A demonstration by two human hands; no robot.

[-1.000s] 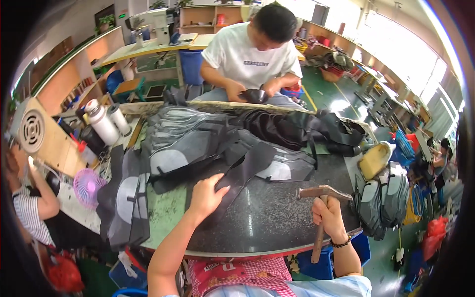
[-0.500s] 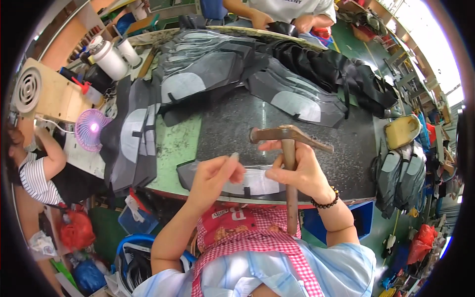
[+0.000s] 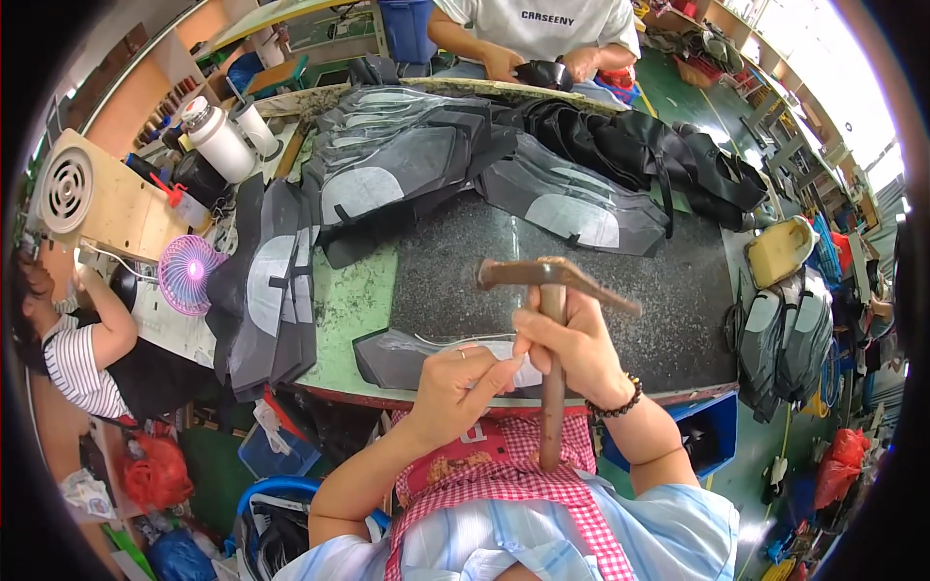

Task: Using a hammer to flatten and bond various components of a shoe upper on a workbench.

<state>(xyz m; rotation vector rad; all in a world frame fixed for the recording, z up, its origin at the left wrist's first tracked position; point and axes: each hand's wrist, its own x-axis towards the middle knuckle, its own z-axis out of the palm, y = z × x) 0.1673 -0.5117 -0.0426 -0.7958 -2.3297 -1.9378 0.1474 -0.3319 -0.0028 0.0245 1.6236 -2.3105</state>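
Note:
My right hand (image 3: 572, 344) grips the wooden handle of a rusty hammer (image 3: 553, 281), its head raised over the dark stone slab (image 3: 620, 290). A grey and black cut fabric piece (image 3: 397, 353) lies at the slab's near edge. My left hand (image 3: 455, 382) rests on that piece, fingers pinching its white edge just left of the hammer handle. A beaded bracelet is on my right wrist.
Stacks of grey-black fabric pieces (image 3: 387, 174) cover the far and left table. A person in a white shirt (image 3: 542, 29) works across the table; another in a striped shirt (image 3: 77, 349) sits at the left. A pink fan (image 3: 186, 273) and white bottles (image 3: 218, 140) stand left.
A second ago my left hand reached into the pile and the hammer was off to the right. Now a fabric piece lies at the near edge, with both hands together over it.

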